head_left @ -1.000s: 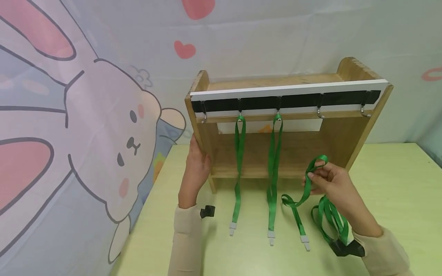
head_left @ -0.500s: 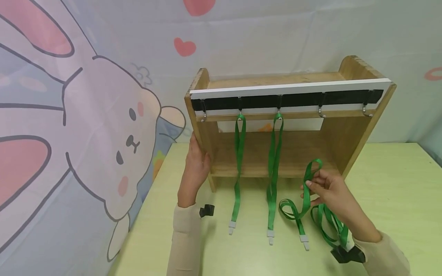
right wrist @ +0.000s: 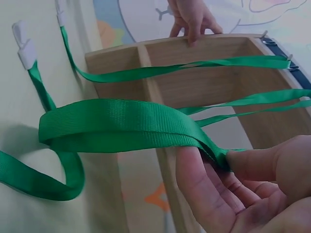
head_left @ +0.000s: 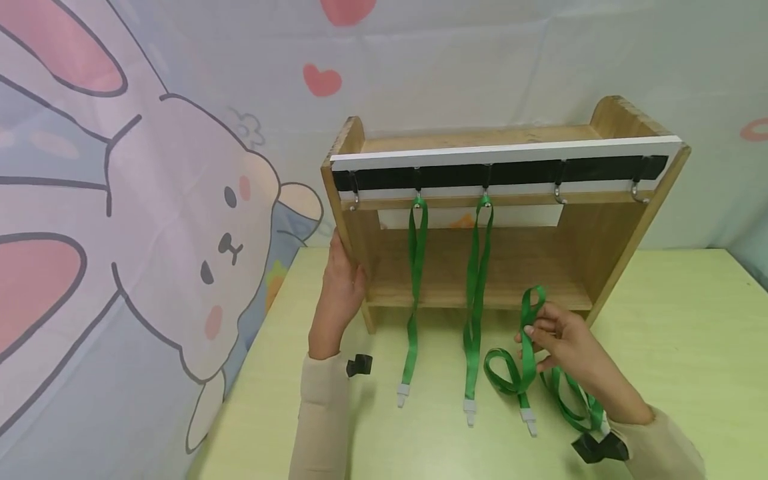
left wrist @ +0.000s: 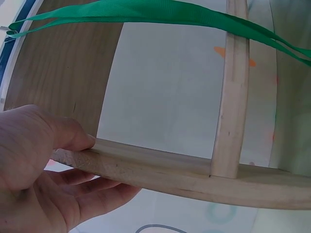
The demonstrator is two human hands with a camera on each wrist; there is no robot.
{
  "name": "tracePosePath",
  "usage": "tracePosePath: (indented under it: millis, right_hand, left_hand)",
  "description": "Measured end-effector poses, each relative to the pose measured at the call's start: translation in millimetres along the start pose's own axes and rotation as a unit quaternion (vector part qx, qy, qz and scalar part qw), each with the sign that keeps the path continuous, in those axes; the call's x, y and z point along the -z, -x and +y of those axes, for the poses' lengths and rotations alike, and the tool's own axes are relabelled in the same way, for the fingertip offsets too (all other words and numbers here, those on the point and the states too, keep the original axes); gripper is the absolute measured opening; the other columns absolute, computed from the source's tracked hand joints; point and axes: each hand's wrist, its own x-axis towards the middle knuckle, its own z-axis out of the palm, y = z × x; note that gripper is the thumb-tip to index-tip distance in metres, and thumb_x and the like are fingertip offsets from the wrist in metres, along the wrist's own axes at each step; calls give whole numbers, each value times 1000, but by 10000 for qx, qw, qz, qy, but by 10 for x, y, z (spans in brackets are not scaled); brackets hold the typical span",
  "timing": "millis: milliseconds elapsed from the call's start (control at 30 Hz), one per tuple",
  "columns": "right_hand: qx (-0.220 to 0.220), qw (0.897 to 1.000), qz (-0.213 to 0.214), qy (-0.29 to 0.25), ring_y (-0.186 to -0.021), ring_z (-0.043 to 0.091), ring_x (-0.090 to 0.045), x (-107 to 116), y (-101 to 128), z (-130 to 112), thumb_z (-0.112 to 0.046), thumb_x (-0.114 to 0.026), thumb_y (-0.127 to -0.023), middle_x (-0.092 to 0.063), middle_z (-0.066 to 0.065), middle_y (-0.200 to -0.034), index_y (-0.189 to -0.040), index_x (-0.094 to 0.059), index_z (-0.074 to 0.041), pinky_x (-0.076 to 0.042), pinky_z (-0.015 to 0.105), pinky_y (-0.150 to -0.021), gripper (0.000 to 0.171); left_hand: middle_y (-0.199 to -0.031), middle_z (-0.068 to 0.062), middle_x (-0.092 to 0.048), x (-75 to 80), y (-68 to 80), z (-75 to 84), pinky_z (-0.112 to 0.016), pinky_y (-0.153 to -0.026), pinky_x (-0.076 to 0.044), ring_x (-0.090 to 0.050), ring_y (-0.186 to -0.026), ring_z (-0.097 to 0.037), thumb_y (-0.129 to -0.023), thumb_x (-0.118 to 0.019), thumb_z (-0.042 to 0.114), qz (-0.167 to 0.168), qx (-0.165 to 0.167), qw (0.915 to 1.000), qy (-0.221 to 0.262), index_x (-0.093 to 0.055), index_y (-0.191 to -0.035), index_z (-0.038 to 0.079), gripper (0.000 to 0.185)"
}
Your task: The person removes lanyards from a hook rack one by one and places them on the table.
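Observation:
A wooden shelf (head_left: pixel 624 240) stands on the table, with metal hooks along its front strip. My left hand (head_left: pixel 341 287) grips its left side panel (left wrist: pixel 160 165), thumb on the inner face and fingers outside. In front of the shelf's lower right, my right hand (head_left: pixel 570 343) pinches a green lanyard (head_left: pixel 528 363) between thumb and fingers. A small loop stands above the pinch; the rest curls down to a pale plastic clip (head_left: pixel 529 420). Two more green lanyards, the left one (head_left: pixel 414 293) and the middle one (head_left: pixel 474 300), hang from hooks.
More green lanyards (head_left: pixel 558 393) lie in a heap under my right forearm, partly hidden. Free hooks (head_left: pixel 560 195) show on the right, and one (head_left: pixel 355 200) at the far left. A patterned cloth (head_left: pixel 456 73) hangs behind the pale green table (head_left: pixel 690 320).
My right hand has moved slightly left and down with the pinched lanyard, whose lower part bunches into a rounder curl. My left hand stays on the shelf's side.

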Motion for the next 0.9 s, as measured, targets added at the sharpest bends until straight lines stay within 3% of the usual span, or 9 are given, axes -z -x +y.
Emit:
tracePosePath:
  millis: [200, 333, 433, 633, 900]
  right_hand:
    - [-82, 9997, -220, 4, -74, 23, -71, -27, -4, 38, 5, -51, -102, -70, 26, -99, -137, -40, 10, -58, 36, -49, 37]
    - [-127, 9991, -388, -56, -73, 22, -71, -62, -8, 52, 7, -50, -101, -68, 30, -100, -149, -27, 10, -58, 37, -48, 53]
    - [-270, 9984, -474, -132, -73, 22, -71, -95, -15, 71, 8, -50, -101, -67, 29, -100, -151, -25, 6, -58, 38, -49, 56]
    - [-535, 9967, -586, -149, -72, 24, -69, -143, -42, 132, 6, -51, -102, -65, 22, -92, -142, -32, 2, -58, 42, -50, 45]
    - [-854, 9934, -758, 96, -65, 20, -55, -191, -68, 230, 1, -51, -103, -45, 7, -74, -122, -38, -2, -56, 42, -47, 24]
  left_hand:
    - [-147, -34, -32, -29, -33, 3, -61, -100, -45, -45, -130, -50, -96, -50, -10, 6, -62, 10000, 0, -8, -154, -9, 71]
    - [-147, -34, -32, -19, -19, 13, -62, -100, -45, -45, -130, -51, -96, -50, -9, -49, 90, 9999, 30, -7, -155, -8, 72]
    - [-147, -34, -32, -8, -6, 12, -63, -99, -45, -46, -129, -52, -96, -50, -9, -33, 106, 9999, 19, -8, -154, -9, 73]
    - [-147, -35, -32, -6, -11, -14, -63, -100, -45, -45, -129, -52, -96, -50, -10, 4, -94, 10000, -18, -8, -154, -10, 72]
    - [-148, -36, -31, -12, -4, -11, -63, -100, -45, -44, -130, -52, -96, -49, -10, -6, -107, 9999, -12, -7, -153, -12, 71]
